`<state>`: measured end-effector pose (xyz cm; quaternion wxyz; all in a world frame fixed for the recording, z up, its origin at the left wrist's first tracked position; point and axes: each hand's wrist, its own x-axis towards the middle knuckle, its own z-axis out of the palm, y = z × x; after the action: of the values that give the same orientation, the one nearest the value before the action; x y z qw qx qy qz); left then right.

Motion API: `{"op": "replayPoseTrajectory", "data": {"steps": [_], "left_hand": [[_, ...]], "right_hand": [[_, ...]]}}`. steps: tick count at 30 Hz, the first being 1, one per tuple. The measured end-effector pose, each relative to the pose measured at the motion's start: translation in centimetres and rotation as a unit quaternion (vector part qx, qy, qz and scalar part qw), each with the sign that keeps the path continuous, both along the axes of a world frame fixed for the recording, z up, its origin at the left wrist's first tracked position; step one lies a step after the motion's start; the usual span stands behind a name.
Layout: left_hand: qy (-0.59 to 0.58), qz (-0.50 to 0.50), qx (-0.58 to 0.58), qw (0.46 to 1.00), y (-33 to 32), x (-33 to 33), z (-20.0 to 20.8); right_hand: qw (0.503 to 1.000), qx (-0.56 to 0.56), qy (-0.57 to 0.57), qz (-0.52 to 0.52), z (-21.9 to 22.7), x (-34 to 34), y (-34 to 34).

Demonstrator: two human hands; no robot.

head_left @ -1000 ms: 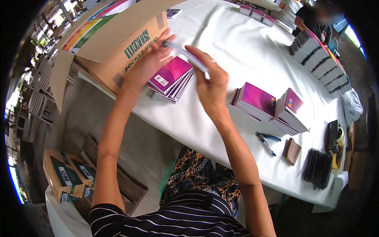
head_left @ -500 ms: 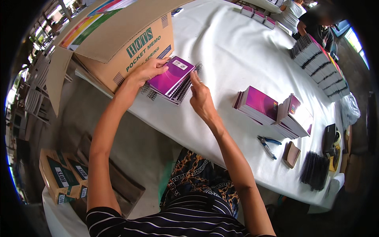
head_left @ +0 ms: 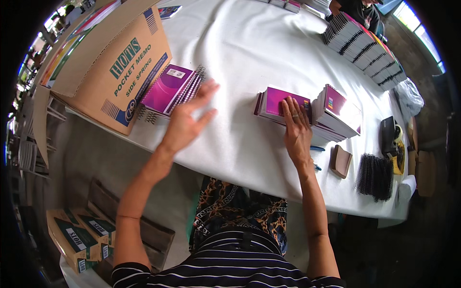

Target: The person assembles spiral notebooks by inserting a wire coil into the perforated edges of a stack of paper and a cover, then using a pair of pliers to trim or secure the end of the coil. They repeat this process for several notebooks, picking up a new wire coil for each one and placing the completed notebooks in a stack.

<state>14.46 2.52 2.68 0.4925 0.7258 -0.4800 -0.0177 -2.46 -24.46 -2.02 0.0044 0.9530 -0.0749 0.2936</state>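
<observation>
My left hand (head_left: 188, 122) is in the air over the table, slightly blurred, fingers apart and nothing in it. Just beyond it lies a pile of purple spiral-bound notebooks (head_left: 163, 93), wire coils showing along its edges. My right hand (head_left: 297, 127), with a ring on one finger, rests stretched out on top of a stack of purple-covered booklets (head_left: 276, 98). Beside that, a second booklet stack (head_left: 340, 113) leans at an angle. Partly hidden behind my right wrist is a blue-handled pair of pliers (head_left: 317, 149).
A large open carton (head_left: 122, 79) stands at the table's left edge. To the right are a brown curved block (head_left: 341, 162), black wire coils (head_left: 374, 177) and a yellow tape roll (head_left: 399, 161). Tall notebook stacks (head_left: 366, 54) stand far right, near another person (head_left: 365, 14). Small cartons (head_left: 77, 235) sit lower left.
Both hands have let go of the spiral notebooks, which stay by the carton. My right hand has moved right onto the booklet stack; my left has drawn back. The view has shifted right.
</observation>
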Motion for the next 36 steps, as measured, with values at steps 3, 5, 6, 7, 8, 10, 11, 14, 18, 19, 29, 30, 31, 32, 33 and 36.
{"op": "replayPoseTrajectory", "data": {"steps": [3,5,6,7,8,10,11,14,18,19,29,30,31,32,33,36], "left_hand": [[0.063,-0.021,0.01,0.998,-3.6,-4.3,-2.2],[0.031,-0.03,0.019,0.999,-5.4,-6.8,-3.7],[0.022,-0.033,0.005,0.999,-6.2,-8.0,-3.7],[0.013,-0.036,-0.009,0.999,-7.0,-9.3,-3.8],[0.005,-0.032,-0.02,0.999,-7.5,-10.4,-3.8],[-0.033,-0.002,-0.005,0.999,-9.2,-12.1,-3.8],[-0.055,0.015,0.002,0.998,-9.7,-12.5,-3.7],[-0.026,0.042,-0.041,0.998,-10.4,-13.2,-3.9],[0.031,0.101,-0.096,0.99,-9.6,-11.2,-4.5],[0.04,0.1,-0.102,0.989,-9.2,-10.7,-4.8],[0.066,0.094,-0.053,0.992,-4.5,-9.9,-5.3],[0.063,0.096,-0.052,0.992,-4.3,-9.8,-5.1],[0.06,0.098,-0.052,0.992,-4.1,-9.8,-5.0],[0.053,0.096,-0.055,0.992,-4.1,-9.7,-5.0],[0.045,0.093,-0.059,0.993,-4.1,-9.6,-4.9],[0.043,0.085,-0.057,0.994,-4.3,-9.8,-4.5]], "right_hand": [[1.0,-0.012,-0.014,0.008,0.2,0.5,0.4],[0.999,0.04,-0.021,0.011,1.4,-0.1,0.5],[0.997,0.067,-0.023,0.015,2.3,-0.2,0.8],[0.995,0.061,-0.069,0.022,3.3,-0.5,1.4],[0.993,0.083,-0.086,0.022,4.0,-0.5,2.4],[0.985,0.121,-0.119,0.014,5.3,-0.9,4.1],[0.979,0.177,-0.103,-0.003,5.9,-1.5,4.9],[0.978,0.151,-0.146,-0.002,6.5,-2.2,5.5],[0.981,-0.02,-0.172,0.082,7.3,0.5,2.8],[0.989,-0.036,-0.123,0.077,6.3,1.1,2.1],[0.988,0.123,0.02,0.093,3.0,1.7,-1.2],[0.982,0.159,0.035,0.1,3.9,1.9,-1.4],[0.978,0.182,0.051,0.087,4.4,2.2,-1.4],[0.976,0.189,0.068,0.08,4.9,2.3,-1.4],[0.974,0.197,0.085,0.072,5.4,2.3,-1.4],[0.973,0.202,0.096,0.065,5.6,2.3,-1.8]]}}
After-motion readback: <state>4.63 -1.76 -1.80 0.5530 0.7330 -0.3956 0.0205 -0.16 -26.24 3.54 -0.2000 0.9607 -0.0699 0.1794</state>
